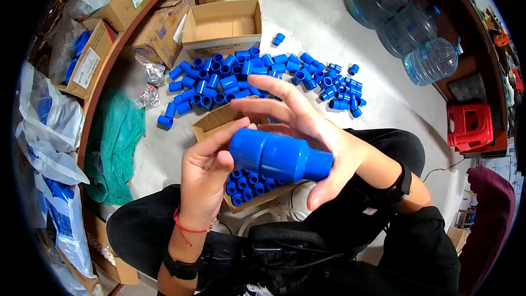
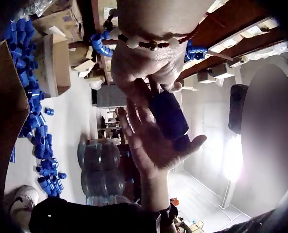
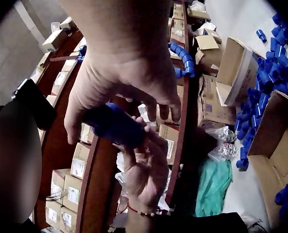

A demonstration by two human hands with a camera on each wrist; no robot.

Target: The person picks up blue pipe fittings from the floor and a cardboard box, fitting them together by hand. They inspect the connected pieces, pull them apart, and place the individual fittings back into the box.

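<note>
Gripping the blue pipe fitting at its left end in the curled left hand, pressing its right end with the flat, straight-fingered right hand, level above the near cardboard box, loose blue couplings heaped farther off.

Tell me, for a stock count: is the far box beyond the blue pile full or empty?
Empty: the box shows bare cardboard inside; the fittings lie outside it.

Blue coupling against your left hand, loose blue fittings beyond it, green cloth to its left, red stool right of your right hand, red wrist cord
</note>
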